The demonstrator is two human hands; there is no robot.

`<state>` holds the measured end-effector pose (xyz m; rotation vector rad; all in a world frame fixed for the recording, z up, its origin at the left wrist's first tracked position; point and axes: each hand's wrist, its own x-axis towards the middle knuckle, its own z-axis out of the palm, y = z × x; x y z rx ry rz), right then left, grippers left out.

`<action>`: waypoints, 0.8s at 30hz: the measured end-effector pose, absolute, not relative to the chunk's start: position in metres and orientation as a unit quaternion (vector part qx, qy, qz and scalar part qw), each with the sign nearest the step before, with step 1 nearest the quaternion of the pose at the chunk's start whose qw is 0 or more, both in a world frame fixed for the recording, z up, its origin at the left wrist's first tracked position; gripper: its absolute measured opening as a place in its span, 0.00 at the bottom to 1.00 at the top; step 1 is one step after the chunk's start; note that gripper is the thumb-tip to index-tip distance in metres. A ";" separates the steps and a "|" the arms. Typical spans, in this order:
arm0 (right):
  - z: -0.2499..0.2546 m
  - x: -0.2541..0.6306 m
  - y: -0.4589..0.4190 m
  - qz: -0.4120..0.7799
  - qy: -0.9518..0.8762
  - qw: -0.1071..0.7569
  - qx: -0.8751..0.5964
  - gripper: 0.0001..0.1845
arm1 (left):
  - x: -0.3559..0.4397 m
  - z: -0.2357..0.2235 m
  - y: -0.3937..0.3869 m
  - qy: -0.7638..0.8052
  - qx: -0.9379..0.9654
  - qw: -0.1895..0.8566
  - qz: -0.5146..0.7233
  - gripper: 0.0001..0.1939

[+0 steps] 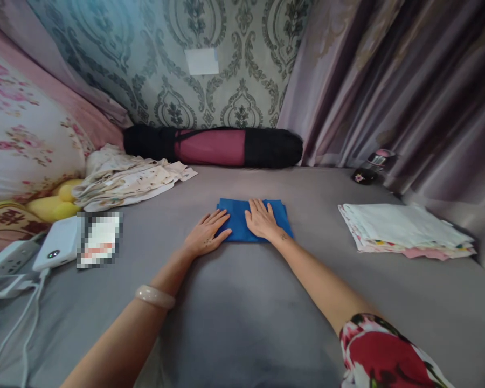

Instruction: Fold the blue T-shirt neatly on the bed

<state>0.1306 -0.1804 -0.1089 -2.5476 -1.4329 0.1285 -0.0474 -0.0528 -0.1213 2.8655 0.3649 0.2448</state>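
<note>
A folded blue cloth [238, 215] lies flat on the grey bed sheet [246, 312] in the middle of the view. My left hand [206, 234] rests palm down at the cloth's left edge, fingers spread and just touching it. Flat on the cloth's middle lies my right hand [261, 218], fingers apart, pressing it down. Neither hand grips anything. A pale bangle [154, 296] sits on my left wrist.
A stack of folded cloths [404, 231] lies at the right. Crumpled patterned fabric [125, 180] is at the left, a black and maroon roll bag [214, 146] along the wall. A power bank [59, 242], cables and a yellow plush sit at the far left.
</note>
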 end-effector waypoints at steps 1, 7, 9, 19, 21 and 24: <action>-0.107 0.133 -0.183 0.034 -0.482 0.112 -0.869 0.33 | -0.047 -0.121 -0.053 0.125 0.981 0.121 0.084 0.34; -0.109 0.149 -0.196 -0.004 -0.426 0.090 -0.900 0.34 | -0.047 -0.120 -0.054 0.126 0.981 0.122 0.083 0.33; -0.113 0.151 -0.197 0.009 -0.418 0.081 -0.905 0.35 | -0.047 -0.120 -0.054 0.126 0.981 0.122 0.081 0.33; -0.112 0.155 -0.197 0.045 -0.418 0.090 -0.903 0.35 | -0.048 -0.122 -0.052 0.117 0.982 0.119 0.089 0.33; -0.108 0.157 -0.202 0.065 -0.419 0.102 -0.900 0.35 | -0.048 -0.122 -0.052 0.118 0.982 0.118 0.087 0.33; -0.101 0.159 -0.214 0.056 -0.422 0.110 -0.898 0.35 | -0.048 -0.121 -0.052 0.120 0.982 0.118 0.083 0.33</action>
